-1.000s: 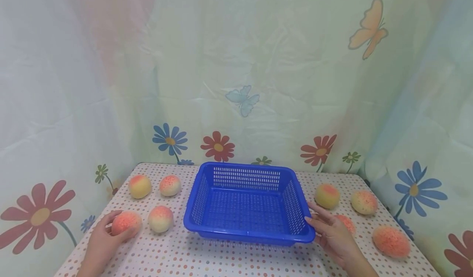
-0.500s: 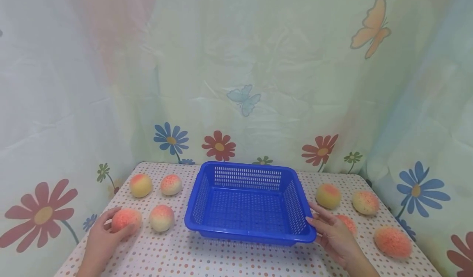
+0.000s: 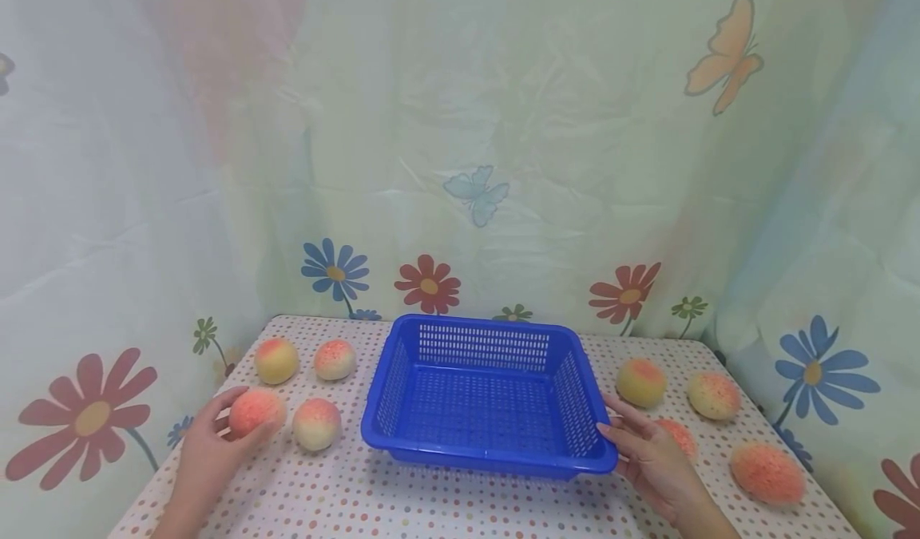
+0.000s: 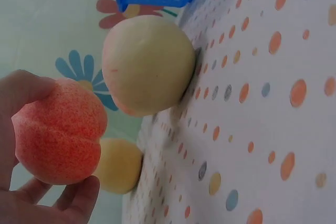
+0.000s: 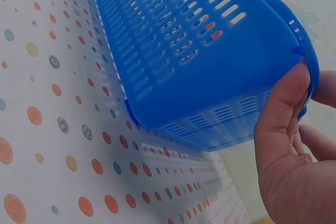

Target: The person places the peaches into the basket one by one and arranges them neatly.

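Note:
My left hand (image 3: 207,453) grips a coral-red, speckled peach (image 3: 255,411) between thumb and fingers. In the left wrist view this peach (image 4: 63,135) hangs clear of the table, its crease facing the camera. Just right of it on the cloth sits a pale peach with a pink top (image 3: 317,425). A blue plastic basket (image 3: 489,453) with slotted walls stands in the middle, nothing inside it. My right hand (image 3: 656,461) pinches the basket's right rim; the right wrist view shows the thumb (image 5: 291,85) under the lip, against the outer wall.
Behind the left hand lie a yellow peach (image 3: 276,361) and a speckled one (image 3: 335,360). To the basket's right are a yellow peach (image 3: 641,382), a speckled peach (image 3: 714,396), a large coral one (image 3: 767,473) and another (image 3: 679,437) partly behind the right hand. A flowered curtain (image 3: 517,124) surrounds the dotted tablecloth (image 3: 431,507).
My left hand has raised the coral peach from the table and shifted slightly right and away from me. The right hand keeps its hold on the basket rim. The whole view has drifted slightly.

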Motion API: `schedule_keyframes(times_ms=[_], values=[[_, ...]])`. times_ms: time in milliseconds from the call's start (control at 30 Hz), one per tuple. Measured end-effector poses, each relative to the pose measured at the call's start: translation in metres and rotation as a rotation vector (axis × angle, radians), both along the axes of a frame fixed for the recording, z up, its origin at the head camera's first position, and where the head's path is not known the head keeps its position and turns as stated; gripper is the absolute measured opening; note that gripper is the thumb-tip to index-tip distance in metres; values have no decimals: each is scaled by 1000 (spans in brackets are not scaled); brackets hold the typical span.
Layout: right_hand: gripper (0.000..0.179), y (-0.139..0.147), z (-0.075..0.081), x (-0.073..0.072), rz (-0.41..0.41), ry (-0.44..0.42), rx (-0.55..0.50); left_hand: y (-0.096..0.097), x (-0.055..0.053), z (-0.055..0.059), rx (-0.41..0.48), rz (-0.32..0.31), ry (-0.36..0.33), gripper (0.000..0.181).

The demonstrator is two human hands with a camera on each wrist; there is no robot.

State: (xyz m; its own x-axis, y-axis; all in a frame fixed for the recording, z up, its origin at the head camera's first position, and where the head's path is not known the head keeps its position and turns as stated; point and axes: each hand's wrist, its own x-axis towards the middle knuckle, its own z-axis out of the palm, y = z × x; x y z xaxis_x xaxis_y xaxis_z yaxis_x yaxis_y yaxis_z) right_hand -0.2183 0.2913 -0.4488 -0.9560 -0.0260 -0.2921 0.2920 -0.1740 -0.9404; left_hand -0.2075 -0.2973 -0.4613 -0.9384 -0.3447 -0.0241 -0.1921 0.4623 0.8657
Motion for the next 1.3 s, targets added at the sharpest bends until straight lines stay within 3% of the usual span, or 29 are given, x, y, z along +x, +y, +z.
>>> schedule_keyframes(times_ms=[233, 533, 767, 1300], values=[[70, 1, 0, 0, 1, -1, -3, 15, -3, 10, 12, -7, 70, 102], [71, 0, 1, -1, -11, -8, 6, 28, -9, 23, 37, -38, 84, 107], [73, 0, 0, -1, -1, -5, 3, 40, -14, 31, 40, -62, 121, 100], [66, 2, -3, -3, -9, -5, -4, 71, -25, 43, 63, -129, 192, 95]])
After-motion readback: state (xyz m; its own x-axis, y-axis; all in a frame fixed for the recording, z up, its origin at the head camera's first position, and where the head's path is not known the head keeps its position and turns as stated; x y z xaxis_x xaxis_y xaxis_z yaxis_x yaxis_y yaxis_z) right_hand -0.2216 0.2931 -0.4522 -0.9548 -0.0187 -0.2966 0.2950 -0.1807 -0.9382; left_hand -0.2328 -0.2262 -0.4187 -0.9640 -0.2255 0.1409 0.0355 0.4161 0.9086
